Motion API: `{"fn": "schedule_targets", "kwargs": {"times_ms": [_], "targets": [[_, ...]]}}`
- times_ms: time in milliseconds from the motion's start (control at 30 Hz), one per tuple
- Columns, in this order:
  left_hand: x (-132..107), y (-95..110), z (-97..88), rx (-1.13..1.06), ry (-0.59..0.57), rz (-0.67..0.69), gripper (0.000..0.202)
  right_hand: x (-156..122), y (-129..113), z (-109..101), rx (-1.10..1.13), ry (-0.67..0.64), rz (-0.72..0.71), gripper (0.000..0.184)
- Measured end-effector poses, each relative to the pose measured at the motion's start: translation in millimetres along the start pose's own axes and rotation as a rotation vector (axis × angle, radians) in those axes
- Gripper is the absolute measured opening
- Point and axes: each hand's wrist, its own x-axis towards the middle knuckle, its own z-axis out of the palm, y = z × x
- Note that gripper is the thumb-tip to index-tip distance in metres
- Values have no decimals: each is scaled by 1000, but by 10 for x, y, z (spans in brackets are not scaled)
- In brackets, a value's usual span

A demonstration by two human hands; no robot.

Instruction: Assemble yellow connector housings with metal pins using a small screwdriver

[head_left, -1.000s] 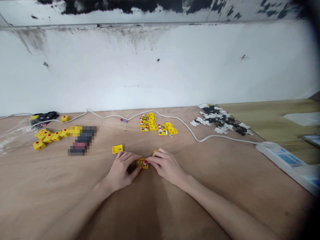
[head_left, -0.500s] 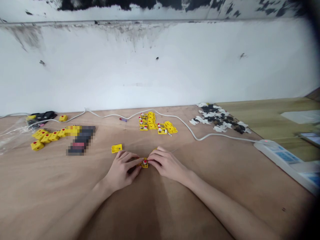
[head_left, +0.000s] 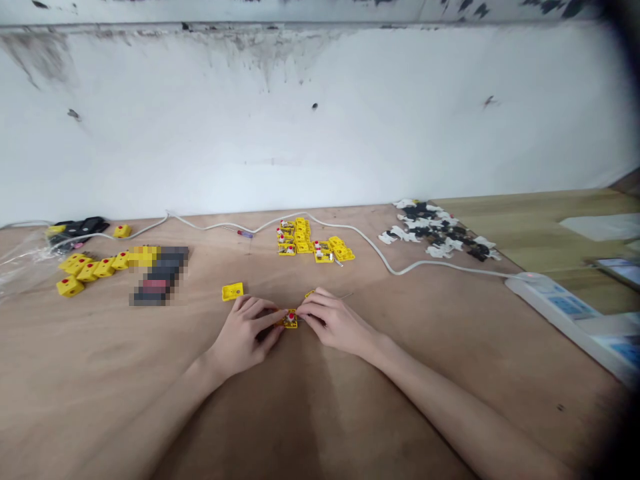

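On the wooden table in front of me lies a small open yellow plastic case (head_left: 291,319) with a red button and pale parts inside. My left hand (head_left: 246,335) grips its left side between thumb and fingers. At the right edge of the case, my right hand (head_left: 333,321) has its thumb and fingertips pinched together; what they hold is too small to make out. Partly hidden behind the right hand is another yellow piece (head_left: 310,293), with a thin rod (head_left: 346,295) beyond. An empty yellow half-shell (head_left: 233,291) lies just past my left hand.
Open yellow cases (head_left: 300,237) with red buttons sit farther back, near a small screwdriver (head_left: 245,234). Closed yellow boxes (head_left: 87,271) are at left. A white cable (head_left: 373,250) runs to a power strip (head_left: 555,300) at right, past black and white pieces (head_left: 433,230).
The view has tipped slightly downward, so everything sits a little higher or lower in frame. Both hands stay at the yellow case, with the right fingertips shifted slightly at its edge.
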Motion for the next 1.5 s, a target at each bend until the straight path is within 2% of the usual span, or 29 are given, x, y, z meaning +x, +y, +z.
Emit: {"fn": "schedule_targets", "kwargs": {"times_ms": [233, 433, 600, 700, 867, 967, 1100, 1233, 1367, 1500], "targets": [[7, -6, -6, -6, -7, 11, 32, -25, 7, -10, 17, -1, -26, 22], [5, -12, 11, -29, -20, -5, 32, -65, 21, -97, 37, 54, 18, 42], [-7, -30, -26, -62, -16, -34, 55, -83, 108, -175, -31, 74, 93, 33], [-24, -122, -138, -17, -3, -24, 66, -103, 249, -209, -73, 76, 159, 39], [-67, -406, -323, 85, 9, -35, 49, -142, 411, -261, -130, 133, 184, 46], [-79, -472, -333, 90, 6, -45, 42, -148, 365, -262, -155, 135, 145, 42], [-68, -362, -268, 81, -11, 3, 38, -139, 257, -213, -178, 103, 114, 29], [-55, -289, -240, 107, -21, -3, 49, -131, 223, -195, -162, 62, 102, 21], [-67, -408, -290, 161, 8, -87, 61, -128, 221, -233, -139, 48, 67, 13], [-89, -549, -352, 214, 21, -107, 48, -124, 201, -243, -106, 42, 58, 7]]}}
